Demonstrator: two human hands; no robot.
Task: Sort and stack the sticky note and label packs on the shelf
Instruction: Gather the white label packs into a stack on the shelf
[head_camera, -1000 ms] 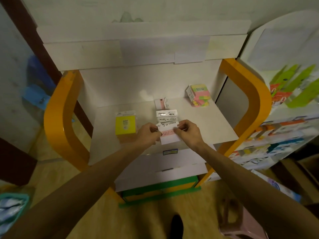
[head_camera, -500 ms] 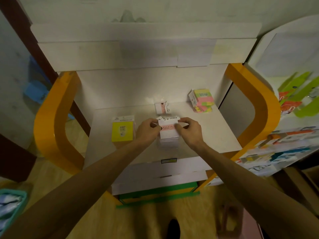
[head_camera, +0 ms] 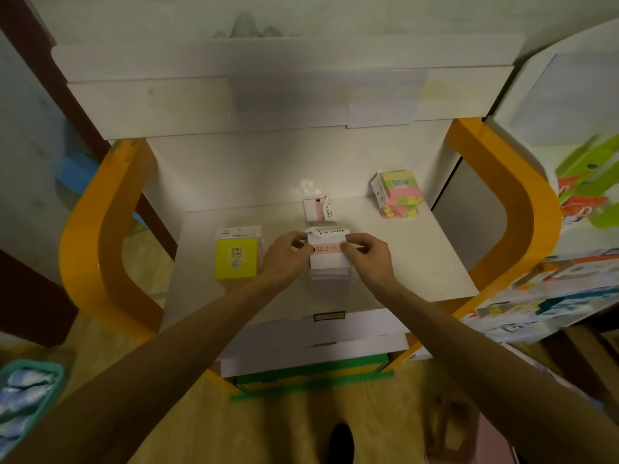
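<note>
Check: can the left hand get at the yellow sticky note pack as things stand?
Probably yes, once it lets go. The left hand pinches the white label pack with the pink strip, and the yellow sticky note pack lies just beside it on the white shelf, with nothing between.

Dim light, white shelf unit [head_camera: 402,262] with orange curved side frames [head_camera: 100,229] at twelve o'clock, pale wall [head_camera: 301,15] behind, wooden floor [head_camera: 187,426], teal basket [head_camera: 30,393] at eight o'clock, stocked display rack [head_camera: 569,262] at three o'clock.
</note>
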